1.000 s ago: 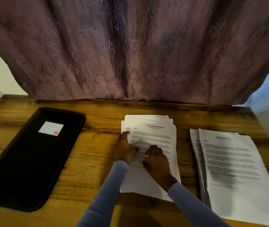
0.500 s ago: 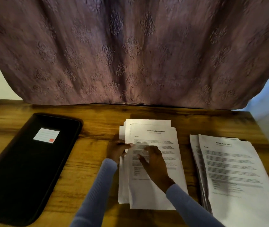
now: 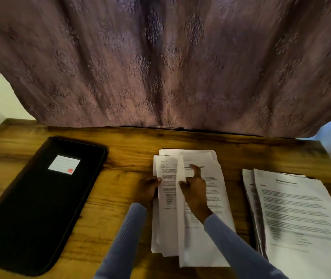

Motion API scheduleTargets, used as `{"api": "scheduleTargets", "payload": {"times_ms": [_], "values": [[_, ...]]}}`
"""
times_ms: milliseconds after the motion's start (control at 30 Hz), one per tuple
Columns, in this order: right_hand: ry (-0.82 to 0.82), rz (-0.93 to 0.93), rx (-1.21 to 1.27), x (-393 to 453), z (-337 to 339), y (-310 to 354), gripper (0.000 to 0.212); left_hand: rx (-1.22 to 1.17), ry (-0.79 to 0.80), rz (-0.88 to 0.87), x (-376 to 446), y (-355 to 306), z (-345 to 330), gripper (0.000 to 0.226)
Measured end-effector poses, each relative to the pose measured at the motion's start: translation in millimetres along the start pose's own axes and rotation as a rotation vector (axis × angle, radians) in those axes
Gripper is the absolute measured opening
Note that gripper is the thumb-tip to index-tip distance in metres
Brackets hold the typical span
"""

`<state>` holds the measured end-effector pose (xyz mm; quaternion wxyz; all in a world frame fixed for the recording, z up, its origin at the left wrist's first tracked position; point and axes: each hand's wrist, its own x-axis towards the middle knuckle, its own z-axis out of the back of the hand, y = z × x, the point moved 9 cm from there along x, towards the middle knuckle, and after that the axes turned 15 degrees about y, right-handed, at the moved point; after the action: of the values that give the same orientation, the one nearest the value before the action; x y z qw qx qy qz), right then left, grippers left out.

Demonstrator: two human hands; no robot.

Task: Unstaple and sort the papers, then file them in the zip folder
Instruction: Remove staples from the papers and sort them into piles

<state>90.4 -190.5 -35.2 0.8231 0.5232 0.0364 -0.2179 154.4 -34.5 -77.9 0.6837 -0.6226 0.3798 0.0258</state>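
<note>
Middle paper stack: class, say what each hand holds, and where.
Left hand grips the lower sheets at their left edge. Right hand pinches the top sheet's left edge.

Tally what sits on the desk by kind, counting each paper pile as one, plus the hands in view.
Paper piles: 2, the middle pile and the right pile
Zip folders: 1, the black zip folder
Hands: 2, the left hand and the right hand, both on the middle pile
Total: 5
</note>
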Motion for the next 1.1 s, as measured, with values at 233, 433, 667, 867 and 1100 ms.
{"api": "scheduleTargets", "payload": {"times_ms": [233, 433, 667, 867, 1100], "values": [[-0.14, 0.202, -0.323, -5.3, 4.2, 29.4, 0.024, 0.079, -0.017, -0.073, -4.2, -10.8, -3.7, 0.027], [-0.044, 0.191, -0.08, 1.0, -4.4, 36.5, 0.046, 0.04, -0.049, -0.137, 6.7, -6.7, -11.1, 0.079], [-0.171, 0.129, -0.24, -2.8, 13.4, 25.4, 0.048, 0.495, -0.122, -0.227, -1.8, -25.0, -16.0, 0.028], [-0.12, 0.145, -0.296, 2.7, 7.2, 17.3, 0.029, 0.258, -0.17, -0.204, -3.0, -31.1, -15.2, 0.022], [-0.106, 0.103, -0.125, 13.3, 5.9, 23.3, 0.037, 0.087, -0.04, -0.099, 5.4, -16.6, -11.8, 0.012]]}}
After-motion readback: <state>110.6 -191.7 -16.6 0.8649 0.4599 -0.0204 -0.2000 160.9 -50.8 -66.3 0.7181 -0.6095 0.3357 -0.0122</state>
